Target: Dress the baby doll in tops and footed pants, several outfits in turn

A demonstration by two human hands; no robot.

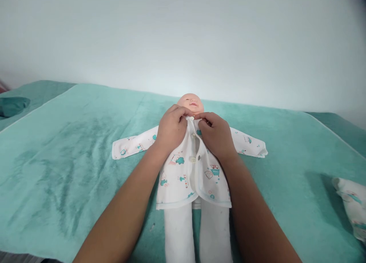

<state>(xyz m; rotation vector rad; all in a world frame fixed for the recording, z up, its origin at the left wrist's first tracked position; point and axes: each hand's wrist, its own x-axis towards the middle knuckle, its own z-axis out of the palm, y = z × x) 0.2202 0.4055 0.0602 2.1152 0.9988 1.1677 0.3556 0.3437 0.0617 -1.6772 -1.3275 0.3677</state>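
In the head view, a baby doll (191, 101) lies on its back at the centre of the frame, on a teal plush blanket (85, 148) that meets a pale wall (183, 38). It wears a white long-sleeved baby jacket (175, 183) printed with small cartoon animals, sleeves spread left and right; white legs (178, 232) run off the bottom edge. The left hand (174, 129) and right hand (215, 132) meet at the collar, just below the doll's chin, thumb and forefinger of each pinched on a front edge beside the top snap (191, 118). Lower down, the front gapes. The jacket looks light, soft and floppy, likely to slip or crease, so the firmest hold is probably the edging right beside each snap. A printed cloth bundle (351, 204) sits at the lower right.
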